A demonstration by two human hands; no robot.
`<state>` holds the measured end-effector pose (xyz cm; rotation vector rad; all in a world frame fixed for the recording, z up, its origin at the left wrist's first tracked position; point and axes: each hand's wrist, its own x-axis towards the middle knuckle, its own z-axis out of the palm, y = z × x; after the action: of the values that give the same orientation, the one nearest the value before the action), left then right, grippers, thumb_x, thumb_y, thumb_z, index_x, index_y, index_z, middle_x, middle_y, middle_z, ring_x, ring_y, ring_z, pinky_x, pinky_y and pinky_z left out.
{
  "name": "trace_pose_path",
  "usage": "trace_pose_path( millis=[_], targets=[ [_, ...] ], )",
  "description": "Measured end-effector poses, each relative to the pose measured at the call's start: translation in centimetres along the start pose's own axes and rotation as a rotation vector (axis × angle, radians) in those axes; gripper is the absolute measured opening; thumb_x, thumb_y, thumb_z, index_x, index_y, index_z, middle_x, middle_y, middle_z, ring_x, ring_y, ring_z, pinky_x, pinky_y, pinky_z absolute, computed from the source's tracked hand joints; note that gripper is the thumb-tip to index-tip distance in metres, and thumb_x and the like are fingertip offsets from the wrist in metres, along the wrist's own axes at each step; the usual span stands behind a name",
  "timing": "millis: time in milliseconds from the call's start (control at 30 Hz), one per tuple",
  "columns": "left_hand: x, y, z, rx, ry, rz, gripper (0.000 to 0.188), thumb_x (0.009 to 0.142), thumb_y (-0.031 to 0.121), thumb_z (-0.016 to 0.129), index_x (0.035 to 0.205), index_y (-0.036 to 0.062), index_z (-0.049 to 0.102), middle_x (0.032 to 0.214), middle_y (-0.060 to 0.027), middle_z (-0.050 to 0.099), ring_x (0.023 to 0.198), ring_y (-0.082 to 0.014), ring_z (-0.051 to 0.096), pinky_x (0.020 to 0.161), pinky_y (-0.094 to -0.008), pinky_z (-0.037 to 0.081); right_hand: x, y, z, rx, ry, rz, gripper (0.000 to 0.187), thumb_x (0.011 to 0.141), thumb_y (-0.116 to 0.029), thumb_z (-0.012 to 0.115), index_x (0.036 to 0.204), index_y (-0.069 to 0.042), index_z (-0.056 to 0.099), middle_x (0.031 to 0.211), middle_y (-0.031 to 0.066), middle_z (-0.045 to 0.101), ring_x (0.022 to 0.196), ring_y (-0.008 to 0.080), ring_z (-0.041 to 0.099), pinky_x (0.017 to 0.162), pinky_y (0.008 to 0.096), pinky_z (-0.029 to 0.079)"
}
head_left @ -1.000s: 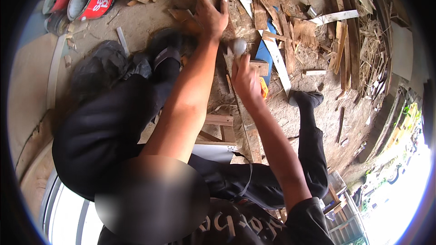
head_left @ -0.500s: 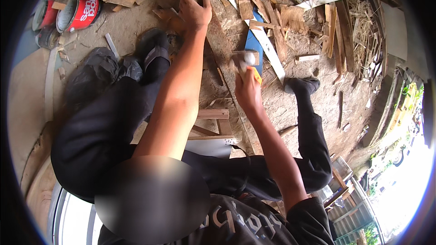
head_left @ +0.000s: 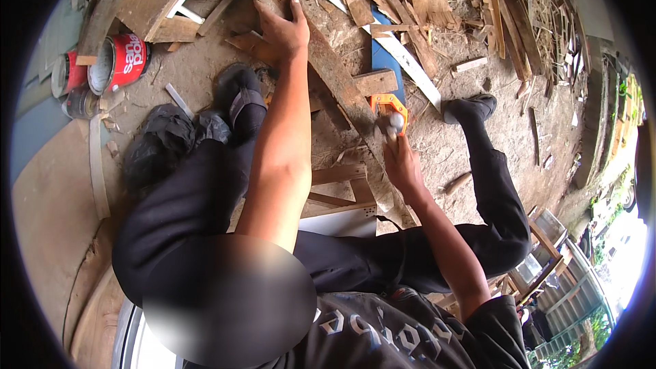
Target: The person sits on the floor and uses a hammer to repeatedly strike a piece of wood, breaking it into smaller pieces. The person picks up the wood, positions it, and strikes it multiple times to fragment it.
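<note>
A long weathered plank point(head_left: 336, 85) slants from the upper middle toward my lap. My left hand point(head_left: 283, 31) grips its far end, thumb along one edge and fingers around the other. A hammer point(head_left: 392, 125) is in my right hand point(head_left: 403, 167), its metal head pointing away from me beside the plank's right edge; the fingers are closed on the handle. Just beyond the hammer head lies an orange handle point(head_left: 389, 100), apparently of a handsaw with a blue blade point(head_left: 387, 58). A short wood block point(head_left: 376, 82) rests between the blade and the plank.
Scrap boards point(head_left: 430, 10) and splinters cover the ground ahead. Two red cans point(head_left: 126, 61) stand at the left, near a black plastic bag point(head_left: 160, 140). A small wooden frame point(head_left: 342, 174) sits between my legs. My feet are on either side.
My right hand has drawn the hammer nearer to me, off the wood block, uncovering the orange handle. The left hand keeps its hold on the plank. The whole view has shifted slightly.
</note>
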<state>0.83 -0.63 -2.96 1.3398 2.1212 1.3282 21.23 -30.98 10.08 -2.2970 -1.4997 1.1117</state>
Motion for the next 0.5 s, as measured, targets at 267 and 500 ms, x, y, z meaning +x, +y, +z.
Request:
trace_pose_path(
  millis=[267, 500],
  targets=[
    [0.3, 0.5, -0.6, -0.185, -0.05, -0.148, 0.058, 0.103, 0.032, 0.05, 0.146, -0.0056, 0.041, 0.137, -0.029, 0.056, 0.124, -0.0424, 0.057, 0.103, -0.0451, 0.047, 15.9, -15.4, 2.3, 0.166, 0.09, -0.444, 0.032, 0.095, -0.025, 0.062, 0.095, 0.003, 0.046, 0.077, 0.0356, 0.062, 0.078, 0.0567, 0.06, 0.068, 0.0616, 0.048],
    [0.3, -0.9, -0.2, -0.147, 0.064, -0.02, 0.059, 0.102, 0.032, 0.051, 0.138, -0.0147, 0.046, 0.134, -0.036, 0.054, 0.124, -0.0465, 0.055, 0.108, -0.0461, 0.042, 13.3, -13.5, 4.0, -0.009, 0.034, -0.171, 0.037, 0.101, -0.032, 0.055, 0.102, 0.005, 0.049, 0.076, 0.0374, 0.063, 0.078, 0.0576, 0.062, 0.07, 0.0637, 0.051]
  ],
)
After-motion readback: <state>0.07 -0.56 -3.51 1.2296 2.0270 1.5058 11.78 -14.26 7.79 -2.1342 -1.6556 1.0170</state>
